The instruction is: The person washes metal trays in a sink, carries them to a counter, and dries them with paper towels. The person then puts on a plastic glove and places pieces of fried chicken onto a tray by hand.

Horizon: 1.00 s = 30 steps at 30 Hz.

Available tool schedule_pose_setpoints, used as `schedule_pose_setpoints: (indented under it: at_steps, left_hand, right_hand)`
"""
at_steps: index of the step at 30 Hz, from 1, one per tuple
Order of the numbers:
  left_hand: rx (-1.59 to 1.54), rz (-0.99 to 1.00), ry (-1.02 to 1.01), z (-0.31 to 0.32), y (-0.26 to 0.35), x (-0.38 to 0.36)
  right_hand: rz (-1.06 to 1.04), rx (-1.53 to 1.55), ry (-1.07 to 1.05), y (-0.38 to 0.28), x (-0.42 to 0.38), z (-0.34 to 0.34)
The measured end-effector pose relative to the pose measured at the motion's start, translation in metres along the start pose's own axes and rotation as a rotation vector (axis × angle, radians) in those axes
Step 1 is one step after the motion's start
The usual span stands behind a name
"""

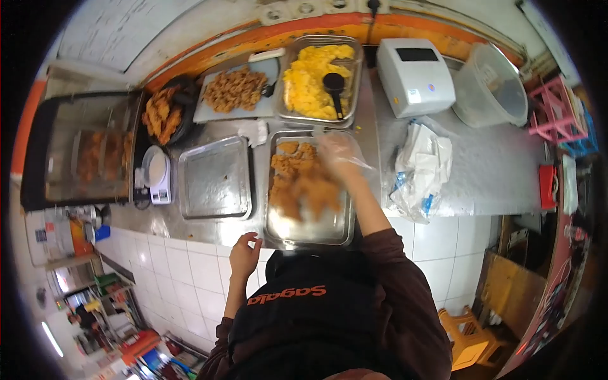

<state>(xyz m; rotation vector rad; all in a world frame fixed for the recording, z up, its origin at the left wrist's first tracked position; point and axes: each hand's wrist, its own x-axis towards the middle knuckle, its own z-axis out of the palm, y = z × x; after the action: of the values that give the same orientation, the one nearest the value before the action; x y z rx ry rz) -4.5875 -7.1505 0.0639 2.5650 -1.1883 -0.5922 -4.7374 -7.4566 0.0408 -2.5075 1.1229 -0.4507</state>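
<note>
My right hand (340, 149), in a clear plastic glove, is over the upper right of a metal tray (282, 232). Beneath and beside it lie golden-brown fried chicken pieces (291, 166); those near the tray's middle are smeared by motion. The glove and blur hide whether the fingers grip anything. My bare left hand (245, 254) hangs in front of the counter's edge, just left of that tray, fingers loosely bent and holding nothing. To the left is a second metal tray (215, 178) with only small crumbs visible.
Behind the trays stand a pan of yellow food (310, 69) with a black scoop (334, 88), and a board of brown pieces (234, 90). A kitchen scale (156, 174) and glass display case (82, 152) sit left. Plastic bags (423, 164) and a white machine (415, 76) are right.
</note>
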Motion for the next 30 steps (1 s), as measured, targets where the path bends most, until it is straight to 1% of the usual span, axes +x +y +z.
schedule_pose_setpoints:
  at_steps: [2,3,4,6,7,8,9,10,12,13,14,15,16,17,18,19,20,21,22,24,26,28,29,30]
  left_hand:
    - [-0.125,-0.054,-0.073,0.017,-0.018,-0.006]
    - [-0.351,-0.082,-0.107,0.029,-0.026,-0.007]
    - [-0.456,-0.204,-0.200,0.036,-0.029,-0.007]
    - [-0.797,-0.296,-0.166,0.053,-0.028,-0.006]
    - [-0.815,-0.306,-0.152,0.061,-0.027,-0.003]
    - [-0.914,-0.340,-0.097,0.069,-0.027,0.000]
    - [-1.012,-0.372,-0.042,0.073,-0.027,0.003]
    - [-1.025,-0.381,-0.028,0.075,-0.025,0.006]
    - [-0.837,-0.318,0.022,0.077,-0.024,0.009]
    - [-0.713,-0.272,0.095,0.092,-0.036,0.014]
    - [-0.725,-0.282,0.102,0.105,-0.049,0.014]
    - [-0.684,-0.192,0.098,0.109,-0.054,0.015]
    - [-0.640,-0.105,0.093,0.116,-0.058,0.015]
    - [-0.652,-0.119,0.098,0.124,-0.061,0.014]
    - [-0.803,-0.127,0.104,0.128,-0.061,0.013]
    - [-0.881,-0.134,0.109,0.131,-0.062,0.008]
    - [-0.960,-0.141,0.116,0.133,-0.062,0.003]
    - [-1.200,-0.262,0.007,0.115,-0.048,-0.001]
    - [-1.438,-0.379,-0.110,0.105,-0.041,-0.004]
    - [-1.502,-0.271,-0.042,0.122,-0.050,-0.005]
    - [-1.612,-0.274,-0.101,0.123,-0.059,-0.011]
    - [-1.661,-0.261,-0.136,0.114,-0.070,-0.017]
    - [-1.675,-0.250,-0.149,0.113,-0.079,-0.021]
    - [-1.690,-0.241,-0.161,0.111,-0.089,-0.025]
  right_hand:
    - [0.057,-0.042,-0.107,-0.003,-0.007,-0.006]
    - [0.062,0.054,-0.052,-0.002,-0.016,-0.013]
    - [0.071,0.150,0.002,0.001,-0.028,-0.019]
    - [0.221,0.170,0.202,0.017,-0.044,-0.016]
    - [0.360,0.136,0.154,0.023,-0.049,-0.020]
    - [0.500,0.101,0.107,0.027,-0.055,-0.024]
    - [0.484,0.082,0.006,0.031,-0.065,-0.030]
    - [0.470,0.061,-0.093,0.035,-0.075,-0.035]
    - [0.345,-0.019,-0.259,0.055,-0.092,-0.008]
    - [0.331,-0.027,-0.266,0.047,-0.098,-0.011]
    - [0.387,0.058,-0.253,0.036,-0.104,-0.013]
    - [0.443,0.142,-0.240,0.028,-0.106,-0.017]
    - [0.431,0.133,-0.248,0.023,-0.106,-0.021]
    - [0.458,0.133,-0.231,0.018,-0.107,-0.025]
    - [0.486,0.133,-0.215,0.014,-0.108,-0.026]
    - [0.477,0.126,-0.226,0.016,-0.112,-0.024]
    - [0.543,0.147,-0.209,0.024,-0.116,-0.020]
    - [0.609,0.170,-0.187,0.030,-0.120,-0.018]
    - [0.601,0.163,-0.187,0.031,-0.124,-0.019]
    - [0.653,0.193,-0.109,0.031,-0.134,-0.023]
    - [0.673,0.213,-0.063,0.027,-0.146,-0.025]
    - [0.672,0.177,0.027,-0.003,-0.151,-0.041]
    - [0.740,0.272,0.037,-0.026,-0.153,-0.051]
    - [0.734,0.266,0.047,-0.031,-0.158,-0.049]
